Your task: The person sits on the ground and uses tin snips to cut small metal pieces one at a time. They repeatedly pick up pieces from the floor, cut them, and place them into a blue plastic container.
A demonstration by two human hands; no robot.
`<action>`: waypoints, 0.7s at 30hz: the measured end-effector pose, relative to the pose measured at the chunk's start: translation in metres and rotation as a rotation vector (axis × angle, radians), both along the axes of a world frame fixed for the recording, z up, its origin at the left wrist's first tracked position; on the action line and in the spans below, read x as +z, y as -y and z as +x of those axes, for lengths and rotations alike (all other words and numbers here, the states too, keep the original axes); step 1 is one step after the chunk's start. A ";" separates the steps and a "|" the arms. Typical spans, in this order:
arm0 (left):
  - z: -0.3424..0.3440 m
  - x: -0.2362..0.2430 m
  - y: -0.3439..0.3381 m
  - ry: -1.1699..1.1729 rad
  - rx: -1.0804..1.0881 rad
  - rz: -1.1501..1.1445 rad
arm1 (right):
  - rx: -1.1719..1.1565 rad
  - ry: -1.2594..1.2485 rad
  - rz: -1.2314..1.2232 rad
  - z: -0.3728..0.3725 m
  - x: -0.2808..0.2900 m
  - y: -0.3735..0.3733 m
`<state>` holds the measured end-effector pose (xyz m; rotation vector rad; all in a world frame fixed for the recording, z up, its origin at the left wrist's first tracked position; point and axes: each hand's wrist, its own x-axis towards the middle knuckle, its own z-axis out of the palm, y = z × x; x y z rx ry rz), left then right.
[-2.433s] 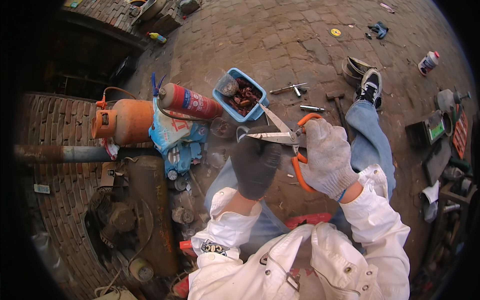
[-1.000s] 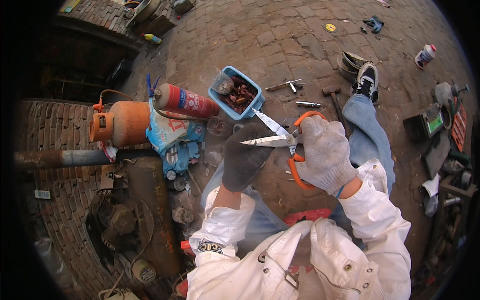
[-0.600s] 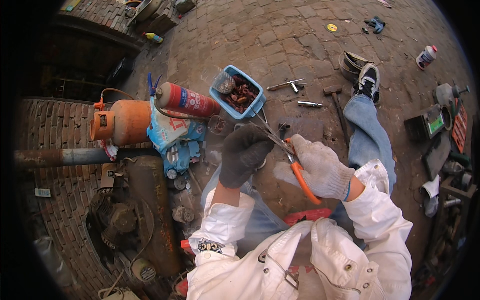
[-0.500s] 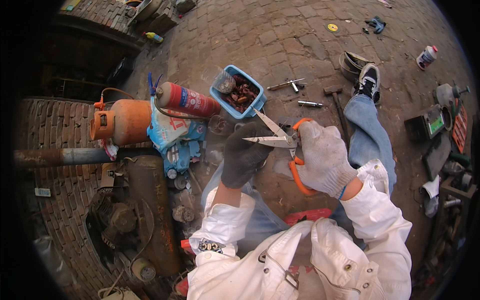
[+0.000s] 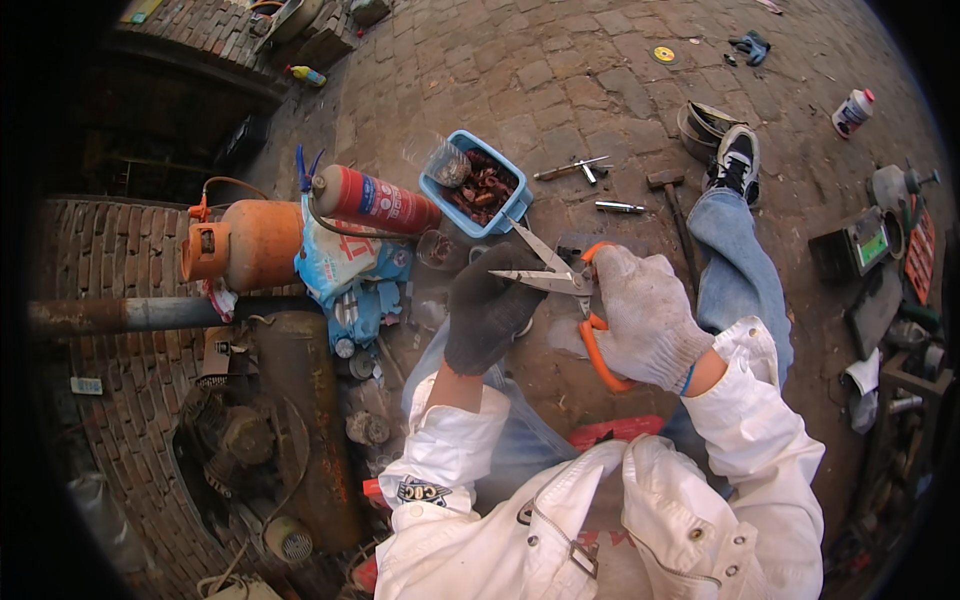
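The orange-handled scissors are in front of you, above your lap, with their two blades spread apart and pointing to your left. Your right hand, in a pale knitted glove, grips the orange handles. Your left hand, in a dark glove, has its fingers curled in right by the blades, and the lower blade crosses in front of them; you cannot tell from here whether those fingers pinch anything.

Just beyond the blades sits a light blue tub filled with reddish-brown scraps, with a clear plastic cup leaning at its left side. To the tub's right, a silver metal rod lies on the brick ground, and past it a hammer lies alongside your outstretched right leg.

Left of the tub, a red fire extinguisher lies over a blue-and-white bag, and an orange gas cylinder is next to them. Farther out on your right you have a black box with a green label, and beyond it a white bottle with a red cap.
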<state>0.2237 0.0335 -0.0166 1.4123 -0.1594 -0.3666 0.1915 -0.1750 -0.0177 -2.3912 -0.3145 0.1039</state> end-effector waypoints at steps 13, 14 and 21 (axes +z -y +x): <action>-0.003 -0.009 -0.006 0.154 0.032 0.153 | 0.118 -0.359 0.078 -0.001 0.008 -0.001; -0.004 -0.008 -0.004 0.128 0.063 0.120 | 0.132 -0.340 0.063 -0.001 0.009 -0.001; -0.003 -0.003 -0.004 0.142 0.021 0.179 | 0.083 -0.264 -0.001 0.001 0.009 0.002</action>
